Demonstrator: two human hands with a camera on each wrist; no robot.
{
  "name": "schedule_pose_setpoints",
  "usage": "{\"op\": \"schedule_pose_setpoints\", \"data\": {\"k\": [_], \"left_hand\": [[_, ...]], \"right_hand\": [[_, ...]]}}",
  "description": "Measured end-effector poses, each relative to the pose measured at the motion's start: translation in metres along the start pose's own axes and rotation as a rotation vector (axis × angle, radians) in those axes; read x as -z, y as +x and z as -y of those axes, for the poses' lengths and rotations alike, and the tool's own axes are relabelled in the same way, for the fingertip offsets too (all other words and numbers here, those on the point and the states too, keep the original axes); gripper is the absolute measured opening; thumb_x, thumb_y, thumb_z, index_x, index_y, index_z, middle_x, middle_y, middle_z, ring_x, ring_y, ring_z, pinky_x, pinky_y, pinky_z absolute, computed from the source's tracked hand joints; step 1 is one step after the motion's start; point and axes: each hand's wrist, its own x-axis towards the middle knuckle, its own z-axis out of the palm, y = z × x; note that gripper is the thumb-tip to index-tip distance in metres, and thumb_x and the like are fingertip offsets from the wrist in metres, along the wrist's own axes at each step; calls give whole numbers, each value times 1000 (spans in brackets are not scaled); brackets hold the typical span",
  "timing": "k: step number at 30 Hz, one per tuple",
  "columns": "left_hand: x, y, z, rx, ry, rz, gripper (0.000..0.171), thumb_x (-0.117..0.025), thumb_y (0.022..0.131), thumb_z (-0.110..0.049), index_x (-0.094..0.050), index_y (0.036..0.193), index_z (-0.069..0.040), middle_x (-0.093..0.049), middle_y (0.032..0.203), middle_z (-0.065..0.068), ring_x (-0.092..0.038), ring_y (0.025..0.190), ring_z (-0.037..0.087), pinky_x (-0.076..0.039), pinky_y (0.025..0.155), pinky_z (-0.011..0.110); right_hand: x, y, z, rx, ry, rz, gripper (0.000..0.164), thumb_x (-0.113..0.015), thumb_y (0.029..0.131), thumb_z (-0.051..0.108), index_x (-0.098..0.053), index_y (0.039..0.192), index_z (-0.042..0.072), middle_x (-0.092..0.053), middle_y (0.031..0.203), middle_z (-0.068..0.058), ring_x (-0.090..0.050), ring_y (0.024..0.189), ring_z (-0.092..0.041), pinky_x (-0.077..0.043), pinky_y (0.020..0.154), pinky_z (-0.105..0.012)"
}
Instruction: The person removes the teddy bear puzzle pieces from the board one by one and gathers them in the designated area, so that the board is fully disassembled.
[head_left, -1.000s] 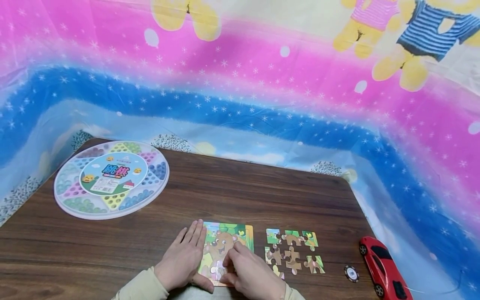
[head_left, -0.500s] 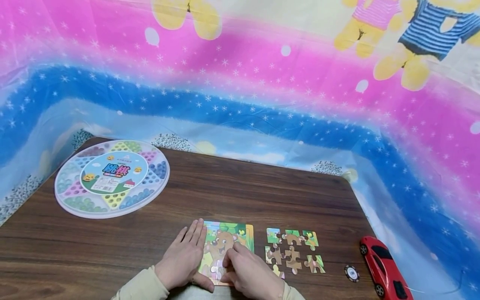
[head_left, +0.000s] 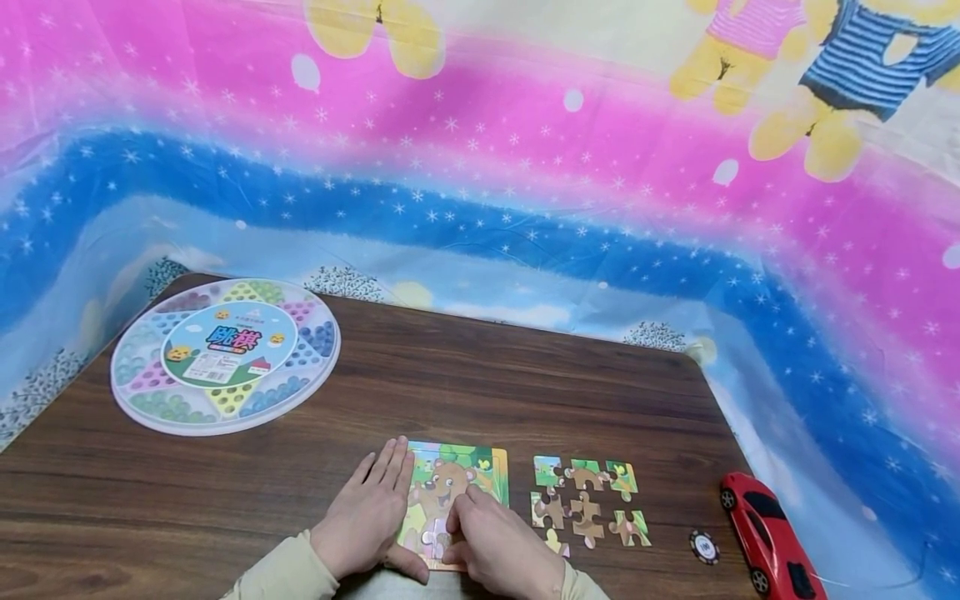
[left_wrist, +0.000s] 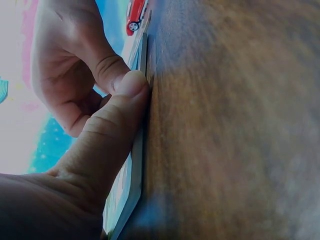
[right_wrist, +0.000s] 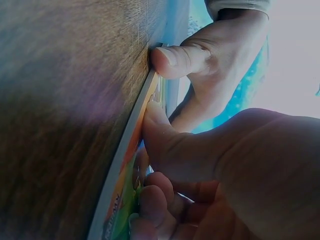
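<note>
A square jigsaw puzzle board (head_left: 500, 479) with a brown bear picture lies flat before me. My left hand (head_left: 366, 518) rests along its left edge with straight fingers. Its thumb (left_wrist: 102, 132) touches the near edge in the left wrist view. Over the lower middle of the board, my right hand (head_left: 504, 542) has curled fingers, with thumb and forefinger at a puzzle piece (head_left: 432, 538) in the picture. The right thumb (right_wrist: 162, 137) presses down near the board's orange border in the right wrist view. My right hand hides part of the board and piece.
Several loose puzzle pieces (head_left: 587, 521) lie right of the board. Farther right are a black-and-white poker chip (head_left: 704, 547) and a red toy car (head_left: 768, 529). A round Chinese checkers set (head_left: 228, 354) sits at the back left. A printed cloth (head_left: 480, 208) hangs behind the table.
Both hands stay almost in place on the board. The right fingers shift very slightly at the puzzle piece. The loose pieces have not moved.
</note>
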Motion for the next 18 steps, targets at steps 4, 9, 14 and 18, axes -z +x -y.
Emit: {"op": "schedule_pose_setpoints", "data": {"k": [4,9,14,18], "left_hand": [[0,0,0,-1,-4,-2,137,-62,50,-85,-39,138,17,-33,147,35,-32,138,43,-33,107,52],[1,0,0,-8,-8,-5,137,-61,51,-86,-40,138,17,-33,146,35,-32,138,43,-33,107,53],[0,0,1,-8,-6,0,137,-60,51,-86,-39,139,17,-32,147,35,-32,138,43,-33,107,53],[-1,0,1,-3,-13,6,137,-60,51,-86,-39,139,16,-32,147,35,-31,139,43,-33,107,53]], "right_hand": [[0,0,0,-11,5,3,18,-75,85,19,-57,87,18,-42,81,13,-40,69,0,-40,62,-15],[0,0,1,-21,0,7,18,-75,86,19,-57,87,19,-41,85,12,-40,70,0,-41,63,-15],[0,0,1,-17,2,2,16,-74,86,18,-58,87,18,-40,88,10,-41,68,0,-41,63,-15],[0,0,1,-23,5,8,16,-74,86,17,-58,87,18,-39,88,9,-41,67,0,-41,62,-15]]}}
